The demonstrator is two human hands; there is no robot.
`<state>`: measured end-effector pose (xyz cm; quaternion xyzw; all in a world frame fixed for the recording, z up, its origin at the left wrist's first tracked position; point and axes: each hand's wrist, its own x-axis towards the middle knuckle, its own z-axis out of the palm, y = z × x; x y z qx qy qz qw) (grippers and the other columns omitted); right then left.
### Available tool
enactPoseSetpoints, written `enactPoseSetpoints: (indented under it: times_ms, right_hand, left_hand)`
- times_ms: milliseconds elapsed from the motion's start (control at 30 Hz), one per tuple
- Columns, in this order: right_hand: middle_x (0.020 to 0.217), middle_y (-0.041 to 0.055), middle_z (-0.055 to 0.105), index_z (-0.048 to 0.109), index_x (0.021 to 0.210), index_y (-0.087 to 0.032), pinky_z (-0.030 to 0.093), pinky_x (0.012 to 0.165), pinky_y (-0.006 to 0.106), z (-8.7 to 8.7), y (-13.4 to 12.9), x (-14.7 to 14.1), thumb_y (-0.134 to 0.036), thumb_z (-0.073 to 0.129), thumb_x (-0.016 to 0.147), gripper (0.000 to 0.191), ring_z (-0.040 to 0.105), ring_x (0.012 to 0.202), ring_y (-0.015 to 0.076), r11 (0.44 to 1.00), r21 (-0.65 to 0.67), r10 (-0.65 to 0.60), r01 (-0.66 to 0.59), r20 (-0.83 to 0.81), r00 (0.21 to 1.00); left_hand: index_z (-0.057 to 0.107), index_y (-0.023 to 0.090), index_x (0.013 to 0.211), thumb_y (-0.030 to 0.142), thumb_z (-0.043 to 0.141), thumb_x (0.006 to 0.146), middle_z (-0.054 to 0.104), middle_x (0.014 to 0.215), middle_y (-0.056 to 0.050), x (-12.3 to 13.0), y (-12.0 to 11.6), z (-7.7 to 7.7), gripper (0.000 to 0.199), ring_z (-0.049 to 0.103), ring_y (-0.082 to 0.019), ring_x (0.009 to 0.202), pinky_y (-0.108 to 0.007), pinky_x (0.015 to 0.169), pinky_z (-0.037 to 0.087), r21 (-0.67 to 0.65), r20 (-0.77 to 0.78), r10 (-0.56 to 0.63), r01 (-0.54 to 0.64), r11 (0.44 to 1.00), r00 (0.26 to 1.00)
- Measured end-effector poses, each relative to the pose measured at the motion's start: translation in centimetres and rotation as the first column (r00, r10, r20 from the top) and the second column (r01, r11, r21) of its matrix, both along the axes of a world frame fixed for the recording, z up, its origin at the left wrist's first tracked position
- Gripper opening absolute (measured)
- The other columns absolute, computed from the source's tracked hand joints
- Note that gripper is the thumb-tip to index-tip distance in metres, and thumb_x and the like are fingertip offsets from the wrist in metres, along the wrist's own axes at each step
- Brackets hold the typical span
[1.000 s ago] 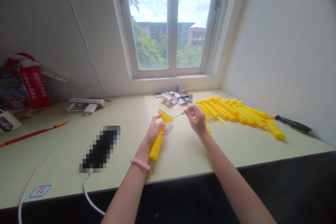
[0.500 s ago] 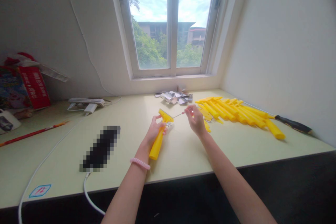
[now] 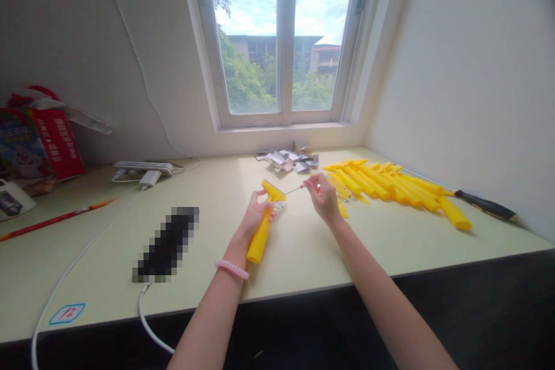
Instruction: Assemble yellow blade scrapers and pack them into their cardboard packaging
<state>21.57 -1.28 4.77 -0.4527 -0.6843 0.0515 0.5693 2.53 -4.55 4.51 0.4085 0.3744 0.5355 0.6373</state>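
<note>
My left hand [image 3: 252, 214] is closed around a yellow scraper [image 3: 259, 240], its wide head pointing away from me and its thick handle toward me. In my right hand [image 3: 323, 198] is a small screwdriver [image 3: 295, 189], pinched by its reddish handle. The thin shaft points left, and its tip meets the right side of the scraper's head. Just right of my left fingers, a little heap of tiny metal screws [image 3: 279, 205] lies on the table. Flat yellow pieces [image 3: 342, 189] lie beyond my right hand, partly hidden by it.
Several yellow scraper handles [image 3: 381, 185] are piled at the right, beside a long tool with a black handle [image 3: 483, 205]. Silvery blade packets [image 3: 288, 160] lie under the window. To the left are a pixelated dark object [image 3: 167, 245], a white cable [image 3: 145, 315] and a power strip [image 3: 143, 168].
Almost nothing differs. My right hand and the screwdriver have shifted very slightly left; the scraper stays in my left hand.
</note>
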Motion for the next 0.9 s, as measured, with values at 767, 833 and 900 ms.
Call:
enactPoseSetpoints:
  times_ms: [767, 833, 900]
  right_hand:
    - [0.064, 0.0014, 0.060, 0.050, 0.074, -0.018, 0.039, 0.057, 0.025, -0.01, 0.09, 0.03, -0.045, 0.050, 0.080, 0.028, 0.051, 0.057, 0.0139, 0.998, -0.034, -0.048, 0.047, -0.011, 0.999]
    - [0.063, 0.0014, 0.059, 0.051, 0.074, -0.018, 0.038, 0.056, 0.025, 0.02, 0.05, 0.04, -0.045, 0.050, 0.080, 0.028, 0.051, 0.057, 0.0138, 0.998, -0.037, -0.054, 0.054, -0.010, 0.998]
    - [0.061, 0.0010, 0.059, 0.051, 0.073, -0.018, 0.038, 0.054, 0.024, 0.03, 0.03, 0.02, -0.045, 0.050, 0.079, 0.028, 0.051, 0.055, 0.0134, 0.997, -0.045, -0.062, 0.062, -0.018, 0.998]
  left_hand:
    - [0.032, 0.020, 0.100, 0.010, 0.057, 0.063, 0.055, 0.069, 0.000, -0.05, 0.32, -0.29, 0.045, 0.046, -0.006, 0.044, -0.018, 0.043, 0.030, 0.008, 0.000, 0.025, -0.025, 1.000, 1.000]
    - [0.032, 0.020, 0.099, 0.009, 0.056, 0.063, 0.055, 0.068, 0.000, -0.02, 0.31, -0.31, 0.045, 0.046, -0.006, 0.044, -0.018, 0.042, 0.030, 0.006, -0.002, 0.027, -0.027, 1.000, 1.000]
    - [0.033, 0.020, 0.099, 0.009, 0.057, 0.063, 0.055, 0.068, 0.000, 0.02, 0.26, -0.32, 0.045, 0.046, -0.006, 0.044, -0.018, 0.042, 0.031, 0.006, 0.000, 0.031, -0.031, 0.999, 1.000]
